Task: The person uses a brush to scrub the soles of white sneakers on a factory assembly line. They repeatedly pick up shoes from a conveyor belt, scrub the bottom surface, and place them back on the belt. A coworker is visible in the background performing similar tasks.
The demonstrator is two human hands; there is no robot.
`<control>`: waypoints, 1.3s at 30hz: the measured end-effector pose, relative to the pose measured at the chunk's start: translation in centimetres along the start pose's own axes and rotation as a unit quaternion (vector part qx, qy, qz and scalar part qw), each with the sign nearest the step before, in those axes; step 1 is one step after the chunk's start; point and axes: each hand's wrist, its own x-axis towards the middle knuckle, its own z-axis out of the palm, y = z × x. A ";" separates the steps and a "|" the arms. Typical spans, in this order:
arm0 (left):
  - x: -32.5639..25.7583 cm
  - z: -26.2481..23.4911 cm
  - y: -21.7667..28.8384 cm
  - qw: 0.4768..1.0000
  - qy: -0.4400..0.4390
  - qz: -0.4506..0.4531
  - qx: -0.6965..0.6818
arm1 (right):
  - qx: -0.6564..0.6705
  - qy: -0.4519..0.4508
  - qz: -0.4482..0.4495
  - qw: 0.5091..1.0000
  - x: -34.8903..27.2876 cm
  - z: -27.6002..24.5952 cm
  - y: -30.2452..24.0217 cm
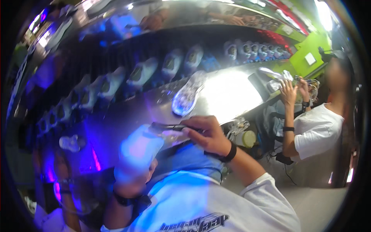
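Observation:
A white shoe (141, 150), lit blue and blurred, is held up in front of my body by my left hand (150, 170). The fingers of that hand wrap round its lower part and are partly hidden. My right hand (208, 133) is closed on a slim dark hand tool (168, 126). Its far end reaches the top edge of the shoe; the tool's exact kind cannot be made out. Just beyond my right hand, a pale translucent shoe sole (189, 94) lies on the shiny metal bench.
Behind the metal bench (154, 110) several white shoes (141, 73) stand in a row on a dark conveyor. A pale shoe part (71, 143) lies at the left. Co-workers work at the right (317, 127), lower left and far side. A light-coloured tub (246, 138) stands below the bench.

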 end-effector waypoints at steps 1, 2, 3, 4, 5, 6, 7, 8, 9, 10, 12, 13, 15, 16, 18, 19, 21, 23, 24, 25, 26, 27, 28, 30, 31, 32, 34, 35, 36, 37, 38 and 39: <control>1.0 0.7 -0.3 1.000 -0.011 -0.004 0.005 | 0.015 0.008 0.042 0.999 -0.2 -0.4 0.0; 1.9 0.9 -0.2 1.000 -0.008 -0.006 -0.006 | 0.006 0.036 0.049 0.998 -0.5 -0.3 0.0; 2.9 1.3 -0.1 1.000 -0.009 -0.008 -0.018 | -0.003 0.064 0.056 0.996 -0.9 -0.6 0.1; 4.1 2.2 0.0 1.000 -0.018 0.000 -0.004 | -0.015 0.074 0.024 0.997 -1.5 -1.3 0.1; 4.8 2.7 0.3 1.000 -0.023 0.011 0.010 | -0.055 0.079 -0.017 0.995 -2.1 -1.8 0.2; 6.4 1.6 1.0 0.997 -0.080 -0.012 0.017 | -0.064 0.066 -0.007 0.996 -2.6 -3.0 -0.2; 8.3 0.8 1.2 0.996 -0.076 0.006 0.054 | -0.068 0.052 0.002 0.996 -3.2 -4.0 -0.4; 10.5 0.5 1.1 0.993 -0.073 0.031 0.088 | -0.038 0.089 0.024 0.995 -3.6 -5.1 -0.2; 12.1 0.7 1.3 0.989 -0.069 0.056 0.121 | -0.008 0.126 0.045 0.991 -4.0 -6.0 0.1; 13.2 4.9 1.7 0.993 -0.078 0.014 0.090 | 0.024 0.166 0.069 0.983 -4.6 -6.5 0.6; 16.8 9.7 2.7 0.991 -0.054 0.002 0.121 | 0.069 0.250 0.088 0.962 -5.6 -8.1 1.4; 19.7 10.5 3.2 0.983 -0.024 0.030 0.182 | 0.091 0.289 0.100 0.948 -6.0 -8.9 1.8; 24.9 15.8 4.5 0.929 -0.078 0.081 0.351 | 0.096 0.340 0.122 0.928 -7.4 -10.3 2.6; 28.4 18.3 4.5 0.882 -0.078 0.121 0.449 | 0.113 0.361 0.147 0.914 -8.0 -11.0 1.9; 35.4 21.8 5.0 0.748 -0.071 0.213 0.625 | 0.107 0.384 0.152 0.904 -8.9 -11.7 2.2; 39.0 22.6 5.6 0.665 -0.066 0.257 0.698 | 0.104 0.388 0.158 0.902 -9.0 -11.9 2.0; 44.6 25.3 5.7 0.533 -0.022 0.276 0.799 | 0.103 0.397 0.181 0.894 -9.2 -11.9 2.4; 49.9 25.7 5.1 0.487 -0.004 0.285 0.826 | 0.107 0.411 0.185 0.886 -9.0 -11.7 3.6; 52.4 25.0 5.2 0.463 0.009 0.296 0.835 | 0.120 0.411 0.191 0.883 -8.8 -11.5 3.8; 54.4 24.4 4.9 0.431 0.022 0.304 0.849 | 0.128 0.416 0.201 0.878 -8.8 -11.5 4.1; 55.9 24.5 4.0 0.398 0.030 0.310 0.863 | 0.128 0.423 0.205 0.873 -9.0 -11.4 4.5; 56.7 24.0 4.2 0.378 0.039 0.302 0.874 | 0.127 0.423 0.207 0.873 -8.9 -11.4 4.6; 57.1 24.1 3.8 0.357 0.043 0.294 0.886 | 0.125 0.426 0.212 0.871 -9.0 -11.4 4.8; 55.6 24.9 3.5 0.423 0.022 0.281 0.861 | 0.126 0.428 0.220 0.867 -9.2 -11.4 5.2; 54.8 24.8 3.8 0.452 0.018 0.273 0.849 | 0.133 0.423 0.223 0.868 -9.4 -11.3 5.5; 53.4 24.8 4.0 0.483 0.032 0.286 0.827 | 0.139 0.426 0.227 0.864 -9.8 -11.2 5.7; 48.9 24.9 5.0 0.486 0.069 0.306 0.816 | 0.109 0.418 0.214 0.876 -10.2 -11.4 5.6; 47.8 23.1 7.0 0.468 0.090 0.319 0.820 | 0.100 0.405 0.203 0.886 -9.9 -11.3 5.4; 46.9 21.3 8.7 0.451 0.107 0.330 0.822 | 0.140 0.410 0.215 0.875 -9.7 -11.2 4.8; 46.1 21.3 9.7 0.403 0.104 0.261 0.871 | 0.140 0.414 0.215 0.874 -10.0 -11.0 4.6; 44.7 21.5 10.9 0.347 0.097 0.194 0.913 | 0.141 0.411 0.212 0.876 -10.1 -10.9 4.4; 42.9 21.3 11.5 0.279 0.080 0.116 0.950 | 0.141 0.409 0.209 0.877 -10.2 -10.7 4.2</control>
